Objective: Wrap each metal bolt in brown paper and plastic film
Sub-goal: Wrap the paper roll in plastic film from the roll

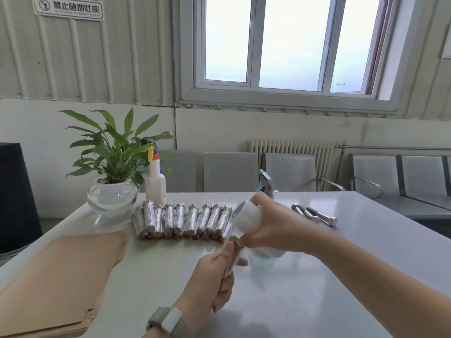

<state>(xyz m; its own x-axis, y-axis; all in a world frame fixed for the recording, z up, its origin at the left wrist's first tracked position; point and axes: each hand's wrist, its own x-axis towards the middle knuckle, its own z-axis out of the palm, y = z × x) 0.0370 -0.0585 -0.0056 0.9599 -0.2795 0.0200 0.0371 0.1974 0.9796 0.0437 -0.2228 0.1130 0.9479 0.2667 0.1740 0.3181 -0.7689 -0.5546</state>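
My two bare forearms, no sleeves.
My left wrist wears a grey woven band [168, 323] with a white rectangular tracker.

Bright window [288, 42] above a radiator [290, 152], grey chairs [230, 172] along the wall.

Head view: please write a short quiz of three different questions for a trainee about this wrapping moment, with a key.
1. True or false: the right hand holds the roll of plastic film.
2. What does the left hand grip?
A. a spray bottle
B. a bolt wrapped in brown paper
C. a sheet from the stack
3. Fill in: the bare metal bolts lie on the table to the ____ of the row of wrapped bolts.

Key
1. True.
2. B; the film runs from the roll down to it.
3. Right; the stack of brown paper lies on the left side.
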